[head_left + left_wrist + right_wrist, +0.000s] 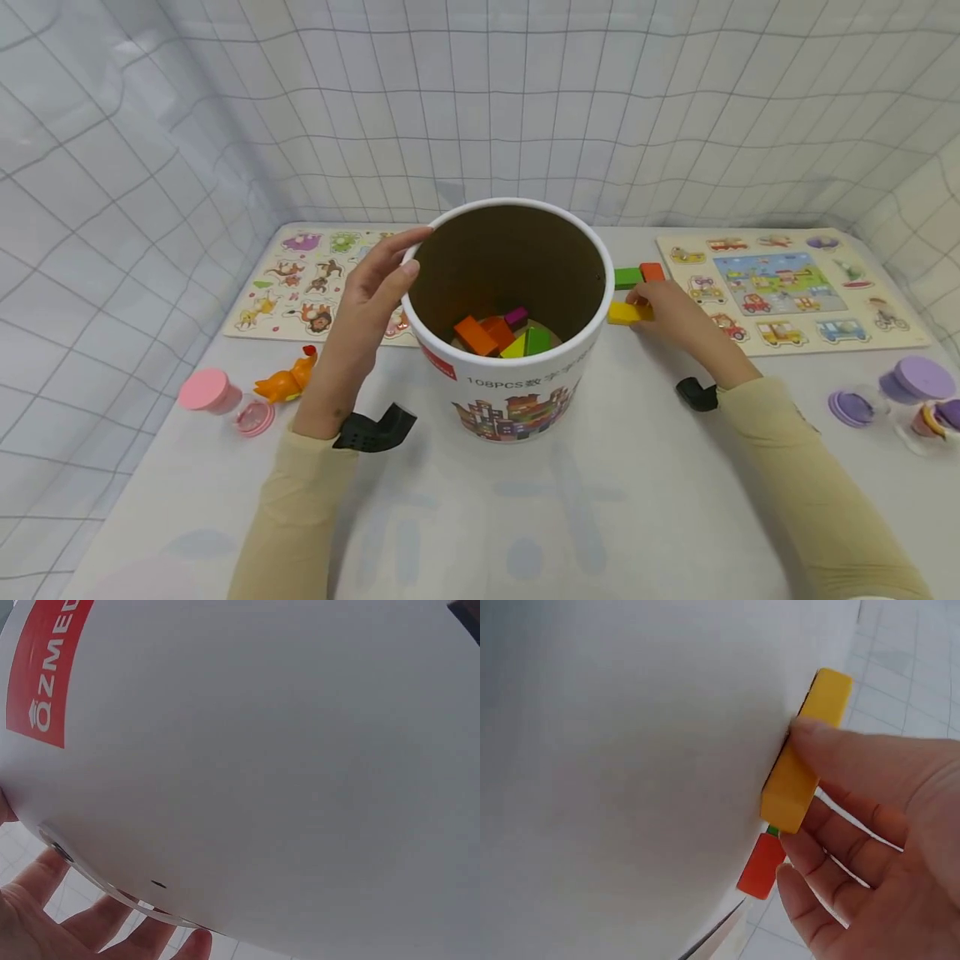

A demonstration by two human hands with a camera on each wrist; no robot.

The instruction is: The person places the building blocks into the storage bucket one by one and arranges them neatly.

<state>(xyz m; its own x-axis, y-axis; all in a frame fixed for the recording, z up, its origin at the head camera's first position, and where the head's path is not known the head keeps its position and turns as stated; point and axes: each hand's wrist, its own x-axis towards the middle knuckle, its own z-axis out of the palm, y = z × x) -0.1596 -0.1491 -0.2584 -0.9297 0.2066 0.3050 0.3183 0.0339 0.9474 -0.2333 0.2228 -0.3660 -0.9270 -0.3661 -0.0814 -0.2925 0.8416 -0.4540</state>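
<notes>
A large white bucket (517,400) with printed buildings stands mid-table, several coloured blocks (476,335) at its bottom. My left hand (360,317) rests against the bucket's left side, thumb tip over the rim and fingers spread. The left wrist view has those fingers (97,922) along the bucket's outer wall. To the right of the bucket, my right hand (671,317) pinches a yellow block (804,765) between thumb and fingers, close to the bucket's wall. A green block (627,278) and a red-orange block (653,272) lie just beyond that hand.
Wooden picture puzzle boards flank the bucket, animals (300,283) on the left and vehicles (787,287) on the right. An orange toy figure (285,384) and a pink-lidded tub (210,392) sit at left. Purple tubs (917,380) stand at right. Gridded white curtain (480,108) closes the back.
</notes>
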